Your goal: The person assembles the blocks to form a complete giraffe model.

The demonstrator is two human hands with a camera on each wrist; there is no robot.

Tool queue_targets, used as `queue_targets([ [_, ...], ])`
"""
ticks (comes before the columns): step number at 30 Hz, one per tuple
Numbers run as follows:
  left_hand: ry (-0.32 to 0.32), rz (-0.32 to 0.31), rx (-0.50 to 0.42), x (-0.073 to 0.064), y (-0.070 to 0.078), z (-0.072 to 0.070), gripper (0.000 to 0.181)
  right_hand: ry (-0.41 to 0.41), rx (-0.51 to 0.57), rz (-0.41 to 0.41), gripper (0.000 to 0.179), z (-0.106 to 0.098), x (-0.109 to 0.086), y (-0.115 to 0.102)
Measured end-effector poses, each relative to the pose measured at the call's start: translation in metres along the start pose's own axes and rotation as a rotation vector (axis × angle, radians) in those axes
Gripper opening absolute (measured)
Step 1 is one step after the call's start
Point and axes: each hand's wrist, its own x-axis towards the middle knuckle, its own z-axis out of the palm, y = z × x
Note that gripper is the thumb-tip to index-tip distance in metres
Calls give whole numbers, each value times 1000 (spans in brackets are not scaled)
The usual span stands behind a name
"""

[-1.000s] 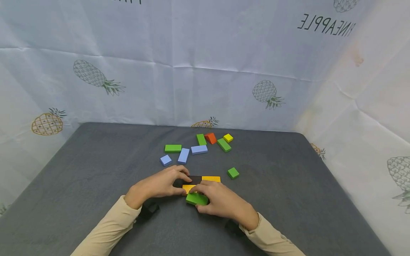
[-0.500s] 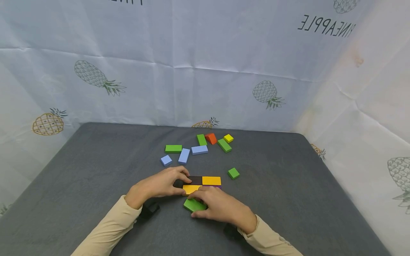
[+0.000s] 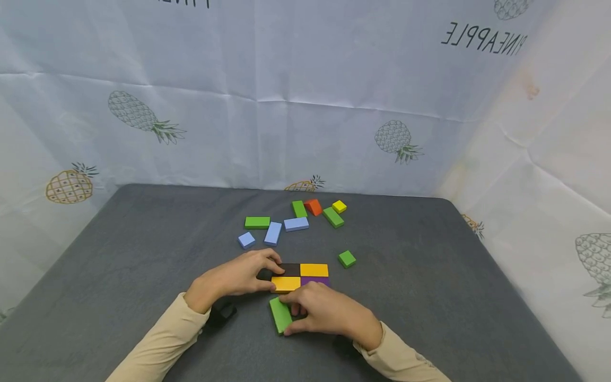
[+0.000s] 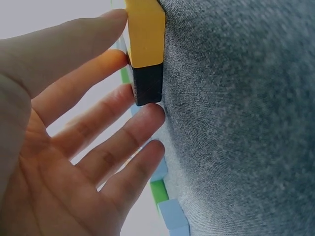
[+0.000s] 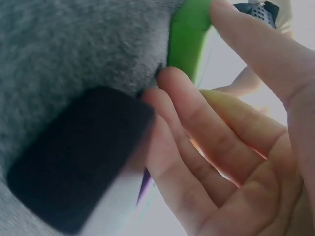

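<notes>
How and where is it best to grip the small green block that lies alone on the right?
Pinch the small green block by two opposite side faces, the right hand, once free, probably coming from above on the near side. It lies flat and touches nothing but the table, so its sides look free; its top sits cornerwise, so turn the grip to match.

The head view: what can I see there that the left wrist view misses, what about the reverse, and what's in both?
Only the head view shows the right hand, the purple block, the small yellow block and the cloth's pineapple prints.

Only the left wrist view shows the palm of the left hand.

Both show that hand touching the orange block, plus the black block, blue blocks and grey tabletop.
</notes>
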Motion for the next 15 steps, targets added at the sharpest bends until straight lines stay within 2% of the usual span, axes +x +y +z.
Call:
queue_targets([
  [10, 11, 16, 21, -1, 2, 0, 29, 128, -69, 57, 43, 9, 3, -5],
  [15, 12, 12, 27, -1, 2, 0, 27, 95, -73, 98, 45, 7, 3, -6],
])
